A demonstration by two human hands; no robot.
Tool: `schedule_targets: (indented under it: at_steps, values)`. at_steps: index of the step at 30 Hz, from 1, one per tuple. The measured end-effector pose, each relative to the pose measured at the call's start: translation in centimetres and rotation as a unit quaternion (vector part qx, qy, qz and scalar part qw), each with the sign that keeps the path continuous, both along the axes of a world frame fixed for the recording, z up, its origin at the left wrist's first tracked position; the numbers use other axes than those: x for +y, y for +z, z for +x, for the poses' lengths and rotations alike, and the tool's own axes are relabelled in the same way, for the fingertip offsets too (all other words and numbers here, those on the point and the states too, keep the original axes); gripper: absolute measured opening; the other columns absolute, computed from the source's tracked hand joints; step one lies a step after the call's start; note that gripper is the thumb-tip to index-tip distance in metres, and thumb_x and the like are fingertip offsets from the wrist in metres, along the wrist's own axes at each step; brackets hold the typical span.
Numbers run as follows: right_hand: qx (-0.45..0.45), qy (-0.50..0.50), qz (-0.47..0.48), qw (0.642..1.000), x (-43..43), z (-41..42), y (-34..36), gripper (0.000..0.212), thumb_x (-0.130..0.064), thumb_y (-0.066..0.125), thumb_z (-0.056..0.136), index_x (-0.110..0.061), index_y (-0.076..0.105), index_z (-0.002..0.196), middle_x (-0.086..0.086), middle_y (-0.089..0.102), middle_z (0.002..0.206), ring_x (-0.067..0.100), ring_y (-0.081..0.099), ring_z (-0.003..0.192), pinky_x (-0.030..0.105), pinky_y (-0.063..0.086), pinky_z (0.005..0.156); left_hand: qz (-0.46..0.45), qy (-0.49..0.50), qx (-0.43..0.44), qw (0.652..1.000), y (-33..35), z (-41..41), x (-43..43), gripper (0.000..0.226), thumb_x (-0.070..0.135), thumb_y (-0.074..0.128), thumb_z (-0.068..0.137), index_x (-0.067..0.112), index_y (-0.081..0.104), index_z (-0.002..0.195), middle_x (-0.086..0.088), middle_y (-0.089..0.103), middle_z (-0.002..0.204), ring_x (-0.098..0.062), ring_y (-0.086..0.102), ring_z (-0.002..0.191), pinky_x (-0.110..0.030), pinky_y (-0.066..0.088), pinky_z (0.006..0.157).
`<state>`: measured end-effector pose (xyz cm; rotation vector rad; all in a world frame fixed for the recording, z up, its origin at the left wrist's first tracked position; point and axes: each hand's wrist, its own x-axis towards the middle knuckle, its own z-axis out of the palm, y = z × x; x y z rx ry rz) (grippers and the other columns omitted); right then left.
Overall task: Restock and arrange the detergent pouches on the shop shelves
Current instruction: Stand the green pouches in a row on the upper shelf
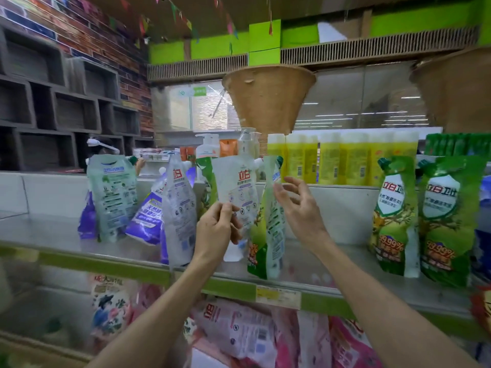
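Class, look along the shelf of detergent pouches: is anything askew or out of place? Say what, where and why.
Yes. At the left, a purple pouch slumps between its neighbours, and the pale pouch beside it shows its back label; the green pouches at right stand upright, fronts out.

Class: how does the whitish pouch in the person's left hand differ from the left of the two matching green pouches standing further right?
The whitish soft pouch is pinched by the left hand; the green soft pouch stands untouched. The whitish one has a white cap, the green a dark green cap. Both are upright, spouted, red-logoed.
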<state>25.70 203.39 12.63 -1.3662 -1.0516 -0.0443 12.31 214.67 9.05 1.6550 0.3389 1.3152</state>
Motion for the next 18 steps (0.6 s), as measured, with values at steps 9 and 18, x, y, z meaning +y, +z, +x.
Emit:
schedule_targets:
  at_steps: [9, 18]
  values:
    - [-0.001, -0.154, -0.038, 0.987, 5.2, -2.8, -1.2, 0.027, -0.035, 0.056, 0.098, -0.021, 0.059, 0.120, 0.001, 0.068, 0.092, 0.018, 0.064, 0.084, 0.029, 0.045, 0.078, 0.013, -0.074, 0.044, 0.996, -1.3, 2.1, 5.6, 0.018, 0.015, 0.048, 0.102, 0.015, 0.062, 0.090, -0.002, 0.066, 0.069, -0.023, 0.063, 0.063, -0.039, 0.054, 0.060]
    - [0.193, -0.189, 0.009, 0.963, 0.8, 3.3, 0.2, 0.032, -0.043, 0.057, 0.096, -0.012, 0.064, 0.093, 0.016, 0.068, 0.104, 0.034, 0.062, 0.105, 0.053, 0.052, 0.095, 0.115, -0.037, 0.186, 0.975, -2.5, 5.8, 4.8, 0.021, 0.024, 0.053, 0.098, 0.016, 0.058, 0.117, -0.003, 0.065, 0.109, -0.017, 0.060, 0.101, -0.036, 0.051, 0.092]
